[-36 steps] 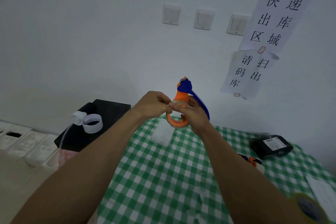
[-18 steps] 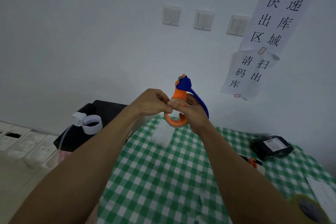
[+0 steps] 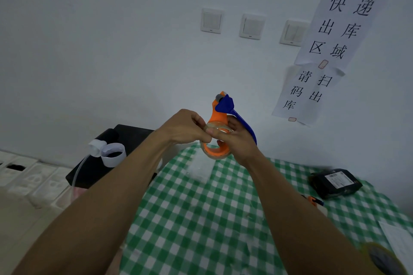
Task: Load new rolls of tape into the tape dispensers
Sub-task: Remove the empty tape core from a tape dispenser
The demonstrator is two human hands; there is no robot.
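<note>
Dim, bluish, soft light (wide-angle warp, blurred edges)

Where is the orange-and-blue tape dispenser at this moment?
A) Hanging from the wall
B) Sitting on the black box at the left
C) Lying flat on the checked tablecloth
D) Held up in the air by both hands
D: the left hand and right hand both grip the tape dispenser, which is raised clear above the green checked tablecloth.

Centre: open checked surface (image 3: 201, 219).
Far: clear bag (image 3: 199, 167), wall (image 3: 111, 51) behind.
Left: black box (image 3: 93, 174) at edge.
Right: black parcel (image 3: 335, 183), paper (image 3: 400, 243), spare tape roll (image 3: 384, 261).
</note>
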